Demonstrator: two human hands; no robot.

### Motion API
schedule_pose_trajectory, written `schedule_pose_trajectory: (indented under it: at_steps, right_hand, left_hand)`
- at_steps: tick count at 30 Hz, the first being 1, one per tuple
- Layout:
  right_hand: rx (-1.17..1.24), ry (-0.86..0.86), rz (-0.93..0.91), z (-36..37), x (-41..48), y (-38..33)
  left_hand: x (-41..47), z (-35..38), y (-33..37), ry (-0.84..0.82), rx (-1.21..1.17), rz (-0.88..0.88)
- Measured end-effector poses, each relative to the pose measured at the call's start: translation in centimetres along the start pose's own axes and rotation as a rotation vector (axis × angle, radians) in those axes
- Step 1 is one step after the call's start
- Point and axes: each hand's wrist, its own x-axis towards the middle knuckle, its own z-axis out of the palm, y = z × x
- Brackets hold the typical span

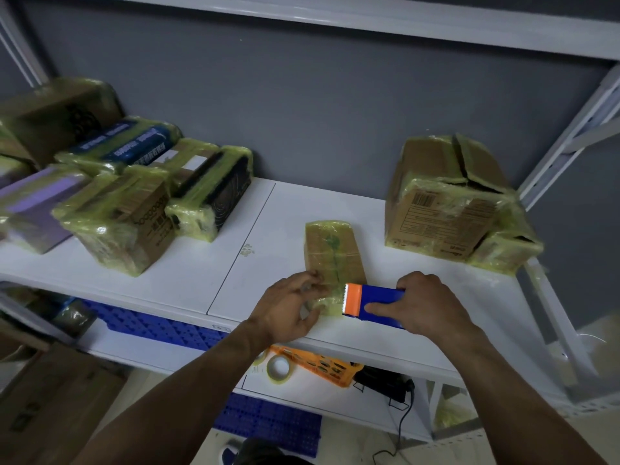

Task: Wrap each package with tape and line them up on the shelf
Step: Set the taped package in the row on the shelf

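**Both hands at the package's near end**

The left hand [292, 307] pinches the near left end of the flat brown cardboard package [332, 253], bound in yellowish tape, lying on the white metal shelf [235, 280]. The right hand [426, 303] grips the blue-and-orange tape dispenser [375, 302], index finger straight along its side, its toothed edge at the package.

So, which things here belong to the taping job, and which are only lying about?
Job: small package, tape dispenser, left hand, right hand, wrapped packages, shelf.
Lying about: spare tape roll, orange basket, blue crates, black cable.
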Motion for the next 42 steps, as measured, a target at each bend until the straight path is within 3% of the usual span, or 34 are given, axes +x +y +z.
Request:
schedule_pose_trajectory:
  at_steps: [6,13,25,28,34,39,42]
  right_hand:
    - [0.021,0.006,0.016,0.5,-0.1,0.2]
    - [0.134,0.033,0.011,0.6,-0.9,0.1]
    - [0.051,-0.018,0.004,0.1,-1.2,1.1]
    - [0.035,-0.022,0.002,0.2,-0.9,1.1]
    - [0.053,-0.03,0.002,0.8,-0.8,1.4]
    - [0.072,0.005,0.007,1.4,-1.2,1.7]
    - [0.116,0.017,-0.01,1.4,-1.6,1.5]
  left_hand:
    - [1.6,0.5,0.4,-0.103,-0.038,-0.13]
    - [1.3,-1.6,-0.3,-0.15,0.091,-0.085]
    - [-1.2,-1.0,-0.1,-0.239,-0.175,-0.146]
    - [-1.4,-1.2,0.3,-0.189,-0.066,-0.032]
    - [0.3,-1.2,2.6,-0.103,0.091,-0.077]
    - [0.4,-0.7,3.5,-0.154,0.131,-0.139]
    - [0.5,-1.0,3.4,-0.183,0.202,-0.086]
